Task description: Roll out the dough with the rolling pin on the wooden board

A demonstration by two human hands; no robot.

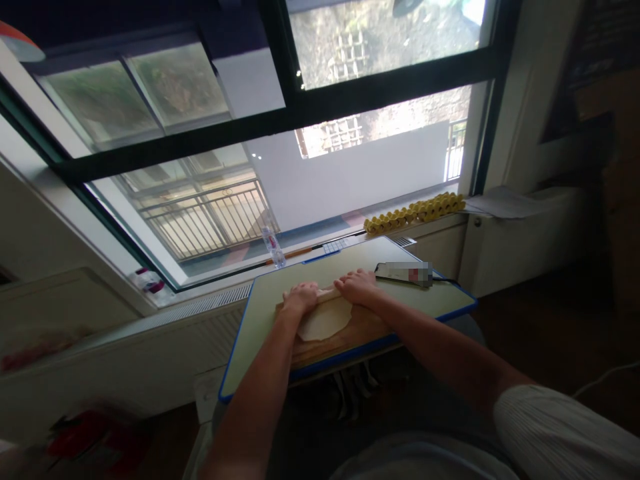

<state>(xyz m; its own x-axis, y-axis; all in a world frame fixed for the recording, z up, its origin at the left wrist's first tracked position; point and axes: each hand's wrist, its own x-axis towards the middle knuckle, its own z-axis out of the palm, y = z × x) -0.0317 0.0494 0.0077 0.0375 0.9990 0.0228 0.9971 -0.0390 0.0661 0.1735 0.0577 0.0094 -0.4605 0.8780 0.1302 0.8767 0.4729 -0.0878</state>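
A flat, pale sheet of dough (325, 321) lies on a brown wooden board (367, 325). Across its far edge lies a light wooden rolling pin (328, 294). My left hand (301, 295) is closed over the pin's left end, and my right hand (357, 287) grips it towards the right end. Fingers and knuckles cover most of the pin, leaving only a short middle stretch in sight. Beneath the board is a small light-topped table (260, 333) with a blue rim.
A phone (397, 272) with a cable rests on the table, right of my right hand. Yellow egg trays (415, 212) line the window sill, where a clear bottle (273, 247) also stands. Below the window runs a white radiator (200, 333). Something red (95, 433) sits on the floor, lower left.
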